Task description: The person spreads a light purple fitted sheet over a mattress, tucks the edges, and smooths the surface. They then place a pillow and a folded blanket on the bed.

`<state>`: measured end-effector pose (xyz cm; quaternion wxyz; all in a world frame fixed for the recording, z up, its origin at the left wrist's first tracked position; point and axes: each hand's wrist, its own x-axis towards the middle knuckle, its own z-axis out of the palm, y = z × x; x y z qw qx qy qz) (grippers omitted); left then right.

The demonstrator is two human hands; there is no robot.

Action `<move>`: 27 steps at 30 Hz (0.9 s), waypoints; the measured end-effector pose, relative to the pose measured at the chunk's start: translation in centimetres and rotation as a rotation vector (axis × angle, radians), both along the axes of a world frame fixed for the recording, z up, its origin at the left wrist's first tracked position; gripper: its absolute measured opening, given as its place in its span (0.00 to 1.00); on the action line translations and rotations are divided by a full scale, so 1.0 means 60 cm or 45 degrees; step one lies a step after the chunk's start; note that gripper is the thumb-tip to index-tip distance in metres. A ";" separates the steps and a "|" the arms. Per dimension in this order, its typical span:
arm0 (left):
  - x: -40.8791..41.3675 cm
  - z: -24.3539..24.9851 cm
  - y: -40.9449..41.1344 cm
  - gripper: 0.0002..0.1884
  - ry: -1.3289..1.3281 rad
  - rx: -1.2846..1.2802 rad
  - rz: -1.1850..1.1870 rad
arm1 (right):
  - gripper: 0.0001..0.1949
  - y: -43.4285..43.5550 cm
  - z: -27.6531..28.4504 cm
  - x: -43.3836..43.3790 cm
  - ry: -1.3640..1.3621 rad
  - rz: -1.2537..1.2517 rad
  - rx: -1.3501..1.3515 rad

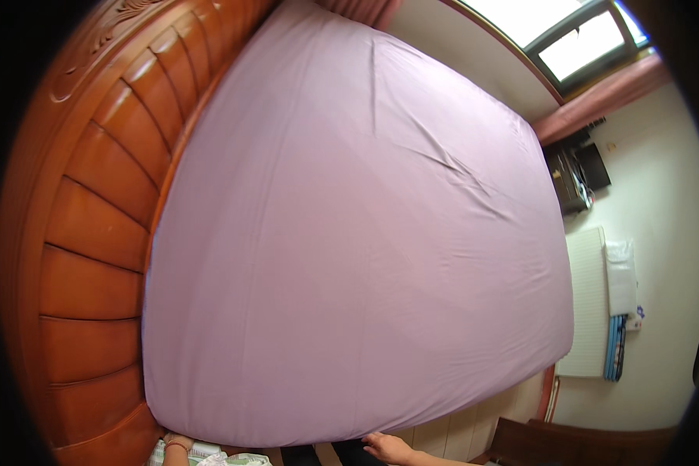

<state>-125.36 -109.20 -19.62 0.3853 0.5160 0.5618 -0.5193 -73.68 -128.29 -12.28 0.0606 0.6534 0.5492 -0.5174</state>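
Note:
A pinkish-purple fitted sheet (349, 244) covers the mattress of a large bed, with creases towards the upper right. My left hand (177, 441), with a reddish bracelet at the wrist, is at the sheet's lower left corner beside the headboard; its fingers are hidden at the mattress edge. Below it lies patterned white and green fabric (247, 459). At the near edge of the mattress, my right hand (387, 448) is by the sheet's hem with its fingers slightly spread, and nothing shows in it.
An orange-brown padded leather headboard (93, 291) with a carved wooden frame curves along the left. Pink curtains (606, 99) hang by a window. A dark cabinet (568, 180), a white panel (582, 303) and a plastic-wrapped package (620, 279) stand beyond the bed's foot. Brown wooden furniture (536, 442) is at lower right.

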 end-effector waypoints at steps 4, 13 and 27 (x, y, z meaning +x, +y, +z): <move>0.007 0.054 -0.011 0.32 -0.004 -0.044 0.055 | 0.14 0.064 0.010 -0.017 -0.055 0.140 0.053; 0.025 0.073 -0.054 0.32 -0.586 0.022 -0.361 | 0.16 0.117 -0.072 -0.035 -0.116 0.236 -0.004; 0.019 -0.037 0.043 0.28 -0.254 0.289 -0.076 | 0.30 0.145 -0.099 -0.090 -0.567 0.286 -0.275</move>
